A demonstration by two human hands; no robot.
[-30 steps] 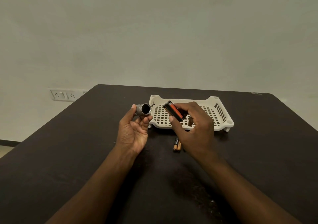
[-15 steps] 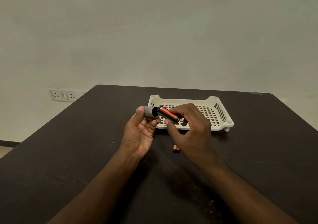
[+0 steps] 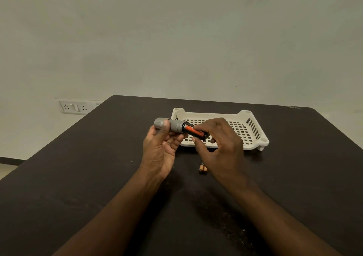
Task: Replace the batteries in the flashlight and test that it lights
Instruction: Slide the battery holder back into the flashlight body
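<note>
Since half a second before, the battery holder (image 3: 194, 132) had gone a little further into the open end of the flashlight (image 3: 170, 125), and both hands had stayed at about the same height above the table (image 3: 98, 167). The grey flashlight lay nearly level in the air, its head to the left, in front of the near left corner of the tray (image 3: 253, 132). The black holder, with an orange cell showing along its side, stuck out of the flashlight's right end and slanted down to the right. The left hand (image 3: 161, 149) gripped the flashlight's body, thumb across the top and fingers curled under it. The right hand (image 3: 218, 147) pinched the holder's outer end between thumb and fingertips, the other fingers bent. Two loose batteries (image 3: 202, 168) lay side by side on the table just beside the right wrist, on the near side of the tray. The white slotted tray sat on the dark table behind the hands. A wall socket (image 3: 75, 107) showed on the pale wall at left.
</note>
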